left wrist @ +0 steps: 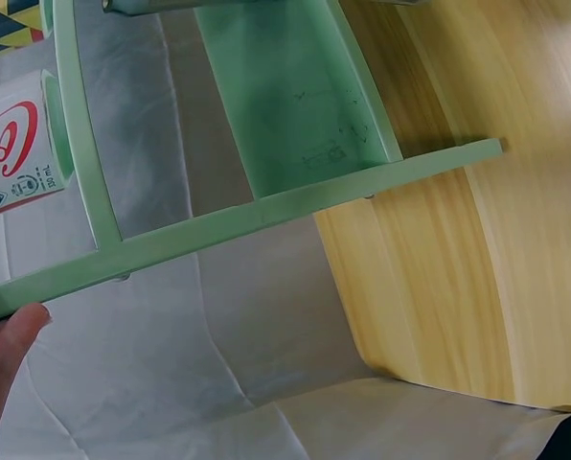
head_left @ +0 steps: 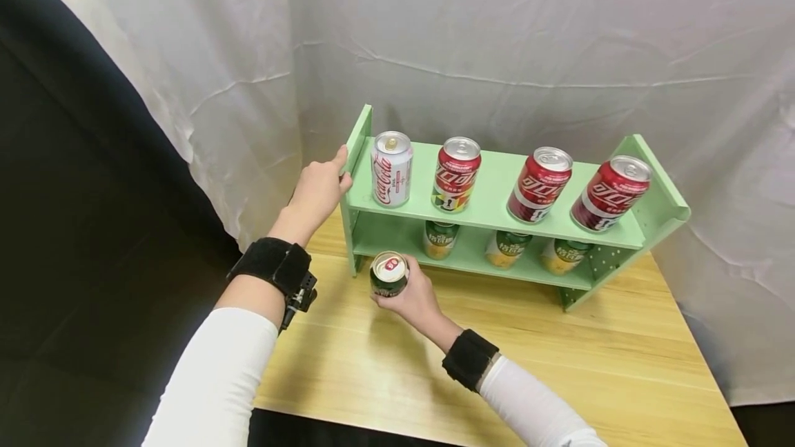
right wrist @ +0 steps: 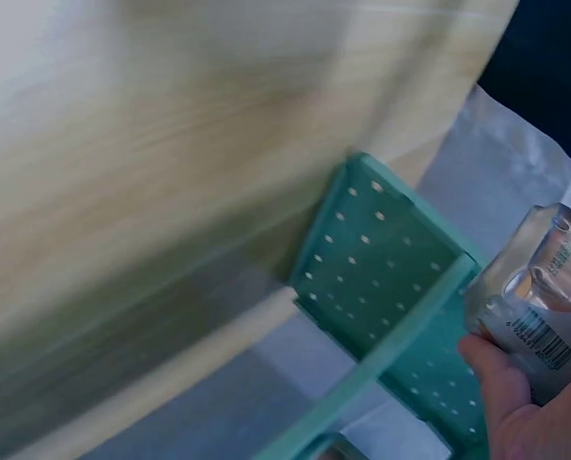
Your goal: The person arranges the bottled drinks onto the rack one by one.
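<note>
Right hand point(head_left: 415, 295) gripping green can point(head_left: 388, 273), left hand point(head_left: 318, 188) steadying shelf point(head_left: 497, 209)

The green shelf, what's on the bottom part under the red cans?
On the green shelf's lower level stand three green cans, with an open spot at the left. The upper board covers their tops, so the lids cannot be seen.
</note>
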Demonstrator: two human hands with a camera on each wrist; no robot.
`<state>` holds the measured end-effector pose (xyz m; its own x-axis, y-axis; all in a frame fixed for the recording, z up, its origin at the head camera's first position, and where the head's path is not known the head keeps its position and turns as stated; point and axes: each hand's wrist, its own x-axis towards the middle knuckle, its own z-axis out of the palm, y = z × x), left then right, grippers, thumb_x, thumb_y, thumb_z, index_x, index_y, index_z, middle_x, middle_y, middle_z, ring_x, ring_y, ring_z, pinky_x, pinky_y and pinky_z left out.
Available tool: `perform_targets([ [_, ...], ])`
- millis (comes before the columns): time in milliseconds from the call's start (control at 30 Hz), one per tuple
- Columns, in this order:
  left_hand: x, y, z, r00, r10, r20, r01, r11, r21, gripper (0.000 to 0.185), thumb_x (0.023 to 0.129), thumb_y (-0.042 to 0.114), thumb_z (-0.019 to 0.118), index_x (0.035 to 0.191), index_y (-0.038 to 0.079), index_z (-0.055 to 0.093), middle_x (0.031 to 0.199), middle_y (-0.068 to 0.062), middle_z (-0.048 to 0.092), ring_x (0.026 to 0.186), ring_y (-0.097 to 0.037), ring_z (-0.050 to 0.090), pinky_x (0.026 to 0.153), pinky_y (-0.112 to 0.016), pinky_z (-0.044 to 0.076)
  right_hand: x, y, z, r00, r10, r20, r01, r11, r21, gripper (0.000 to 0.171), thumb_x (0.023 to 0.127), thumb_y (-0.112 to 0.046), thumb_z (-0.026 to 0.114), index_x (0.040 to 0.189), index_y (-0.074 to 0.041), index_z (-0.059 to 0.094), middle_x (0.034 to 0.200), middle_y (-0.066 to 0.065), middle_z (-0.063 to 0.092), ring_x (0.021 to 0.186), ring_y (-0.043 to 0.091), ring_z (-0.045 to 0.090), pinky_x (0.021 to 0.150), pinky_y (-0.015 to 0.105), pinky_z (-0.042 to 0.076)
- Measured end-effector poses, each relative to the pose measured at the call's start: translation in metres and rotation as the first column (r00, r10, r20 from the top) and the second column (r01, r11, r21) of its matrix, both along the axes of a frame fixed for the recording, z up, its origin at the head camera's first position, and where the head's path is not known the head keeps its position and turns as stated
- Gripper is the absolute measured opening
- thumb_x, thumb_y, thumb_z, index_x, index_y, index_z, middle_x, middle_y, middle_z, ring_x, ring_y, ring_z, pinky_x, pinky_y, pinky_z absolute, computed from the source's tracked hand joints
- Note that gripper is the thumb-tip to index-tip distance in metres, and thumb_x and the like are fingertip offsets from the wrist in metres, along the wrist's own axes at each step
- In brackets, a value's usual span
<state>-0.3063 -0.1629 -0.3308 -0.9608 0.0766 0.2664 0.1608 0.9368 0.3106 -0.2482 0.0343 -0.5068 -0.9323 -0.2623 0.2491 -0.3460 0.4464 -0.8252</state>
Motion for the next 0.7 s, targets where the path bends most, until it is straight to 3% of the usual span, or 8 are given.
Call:
perform_targets([
  [400,-0.001,-0.002,-0.003,1.0,-0.008,-0.027,0.008,1.0,-0.003,0.056,0.093,0.014,0.048,0.146,0.001,0.033,0.053,-0.007,0.04,0.048,-0.019,0.036,0.046,-0.029,0.031,-0.007,-0.002,0.018,1.0,0.018,0.02,-0.018,0.999,-0.042,0.081,0.06,-0.022,0.087,0.127,-0.004,0.045,0.115,0.014,0.063,0.104,0.028,0.062,0.087,0.043,0.05],
  [700,-0.001,0.001,-0.001,1.0,0.001,-0.015,-0.001,1.0,-0.007,0.056,0.093,0.015,0.047,0.146,0.002,0.032,0.053,-0.007,0.04,0.049,-0.02,0.037,0.046,-0.03,0.032,-0.029,-0.003,0.022,0.999,-0.034,-0.002,0.034,0.999,-0.019,0.083,0.059,-0.019,0.089,0.128,-0.003,0.046,0.117,0.015,0.062,0.107,0.03,0.06,0.091,0.043,0.048],
])
